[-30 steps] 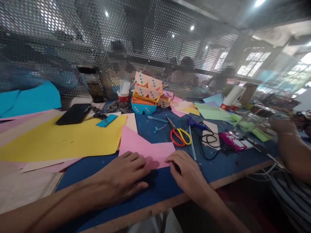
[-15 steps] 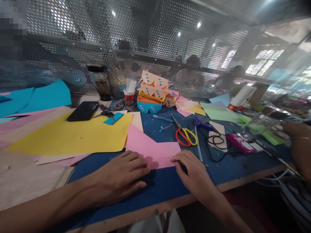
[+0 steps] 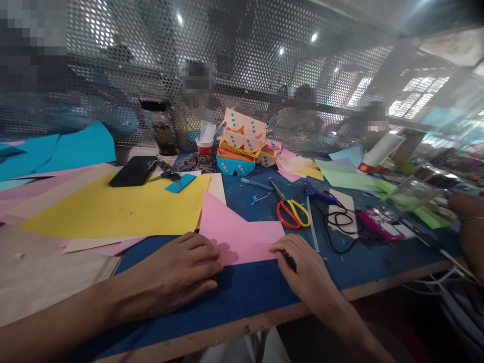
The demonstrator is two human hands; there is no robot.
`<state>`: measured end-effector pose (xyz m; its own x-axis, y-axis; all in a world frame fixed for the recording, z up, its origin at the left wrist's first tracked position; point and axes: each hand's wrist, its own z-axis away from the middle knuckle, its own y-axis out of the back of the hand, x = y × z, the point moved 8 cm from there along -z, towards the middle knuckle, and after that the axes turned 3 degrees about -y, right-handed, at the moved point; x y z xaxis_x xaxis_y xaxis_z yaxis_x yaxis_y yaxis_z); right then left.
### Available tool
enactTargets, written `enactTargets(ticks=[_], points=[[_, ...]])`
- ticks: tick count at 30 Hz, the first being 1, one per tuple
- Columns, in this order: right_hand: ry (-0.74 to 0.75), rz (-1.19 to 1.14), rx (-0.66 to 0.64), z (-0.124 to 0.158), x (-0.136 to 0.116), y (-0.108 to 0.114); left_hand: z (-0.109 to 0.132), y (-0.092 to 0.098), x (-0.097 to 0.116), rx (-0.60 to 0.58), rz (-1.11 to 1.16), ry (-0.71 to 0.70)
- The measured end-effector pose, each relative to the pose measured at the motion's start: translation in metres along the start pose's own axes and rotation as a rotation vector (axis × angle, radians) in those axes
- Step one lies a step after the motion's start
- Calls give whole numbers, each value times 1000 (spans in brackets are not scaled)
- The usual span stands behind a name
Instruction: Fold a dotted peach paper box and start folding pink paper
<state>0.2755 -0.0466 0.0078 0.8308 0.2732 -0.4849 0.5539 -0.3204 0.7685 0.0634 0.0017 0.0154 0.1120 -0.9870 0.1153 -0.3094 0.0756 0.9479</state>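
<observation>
A sheet of pink paper (image 3: 242, 239) with an angled top edge lies flat on the blue tabletop in front of me. My left hand (image 3: 189, 264) rests palm down at its left side, fingers stretched out and touching the paper. At the right edge, my right hand (image 3: 298, 259) has its fingers curled together, the fingertips against the paper. Something dark shows between that thumb and the fingers; I cannot make out whether it is an object or shadow. Scissors (image 3: 293, 209) with red and yellow handles lie just beyond the paper's right corner.
Yellow paper (image 3: 124, 209) lies at left under a black phone (image 3: 133, 171) and keys (image 3: 166, 174). Folded paper pieces (image 3: 244, 141) are stacked behind. To the right are a blue glue gun (image 3: 317, 194), its black cord and a pink power strip (image 3: 380, 225). Another person's arm (image 3: 471, 222) reaches in.
My left hand has slid slightly left along the pink paper. The whole view has shifted a little; my right hand stays at the paper's right edge.
</observation>
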Motion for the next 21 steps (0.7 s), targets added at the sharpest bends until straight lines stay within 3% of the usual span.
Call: enactTargets(ticks=[11,21], points=[[-20,-22,-14,1,4,-2,20,5,-8,5,-29,8],[-30,-10,-19,1,4,-1,36,10,-11,85,-15,68]])
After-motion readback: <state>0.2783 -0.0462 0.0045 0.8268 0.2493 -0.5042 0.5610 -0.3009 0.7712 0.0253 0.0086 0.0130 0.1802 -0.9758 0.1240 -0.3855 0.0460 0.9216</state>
